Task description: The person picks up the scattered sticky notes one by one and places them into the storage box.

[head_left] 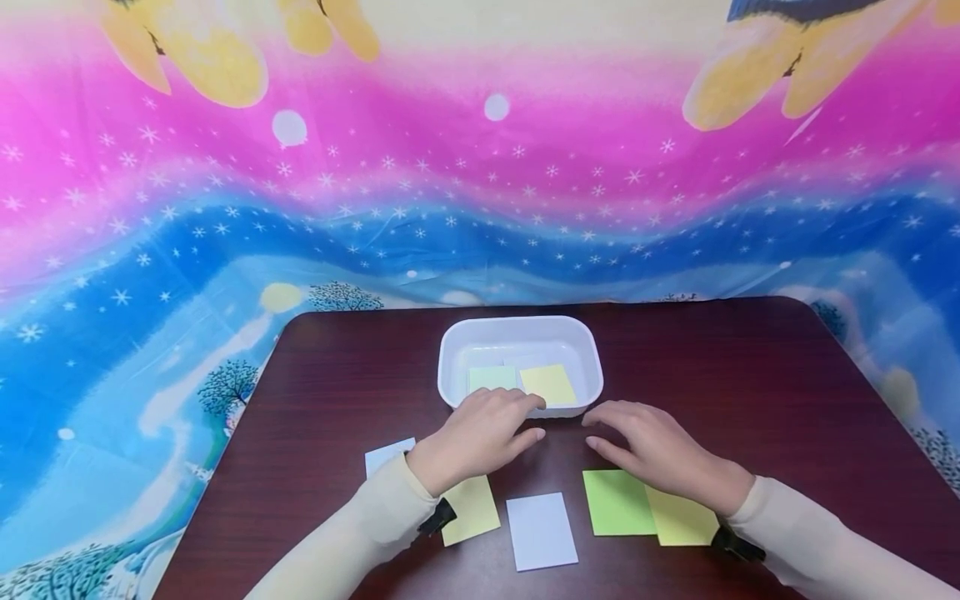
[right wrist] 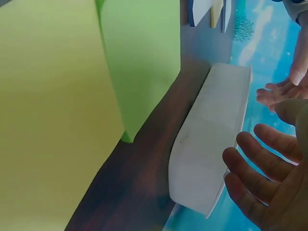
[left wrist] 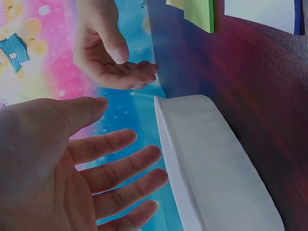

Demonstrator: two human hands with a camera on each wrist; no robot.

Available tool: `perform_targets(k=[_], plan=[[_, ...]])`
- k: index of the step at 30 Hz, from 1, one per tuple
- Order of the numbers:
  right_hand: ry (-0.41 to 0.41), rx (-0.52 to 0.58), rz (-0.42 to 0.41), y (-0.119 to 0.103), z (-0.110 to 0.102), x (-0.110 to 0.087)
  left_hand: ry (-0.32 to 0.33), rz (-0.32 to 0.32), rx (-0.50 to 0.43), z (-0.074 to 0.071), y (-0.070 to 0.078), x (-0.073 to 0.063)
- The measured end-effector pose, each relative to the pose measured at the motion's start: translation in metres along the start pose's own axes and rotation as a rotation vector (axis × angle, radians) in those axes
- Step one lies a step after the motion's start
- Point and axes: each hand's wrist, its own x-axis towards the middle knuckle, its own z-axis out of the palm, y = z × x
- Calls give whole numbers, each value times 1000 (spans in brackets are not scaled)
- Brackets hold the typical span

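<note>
A white plastic basin (head_left: 521,325) holds a pale green sticky note pad (head_left: 491,377) and a yellow sticky note pad (head_left: 546,383). My left hand (head_left: 480,433) hovers by its front rim, overlapping the rim in the head view. In the left wrist view the fingers (left wrist: 125,166) are spread and relaxed, with nothing held. The right hand (head_left: 663,446) is just off the basin's front right corner, palm facing the left hand. Its fingers (right wrist: 262,163) are loosely bent and hold nothing.
On the dark wooden table (head_left: 345,367), nearer me, lie a lavender pad (head_left: 542,532), a green pad (head_left: 617,502) touching a yellow-green pad (head_left: 682,518), a yellow pad (head_left: 476,512) and a pale blue pad (head_left: 388,454) partly behind my left arm. A patterned cloth (head_left: 480,183) hangs behind.
</note>
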Motion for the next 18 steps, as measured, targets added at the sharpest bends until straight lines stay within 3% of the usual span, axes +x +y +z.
perform_targets(k=[18], plan=[[-6, -38, 48, 15, -2, -17, -45, 36, 20, 12, 13, 2]])
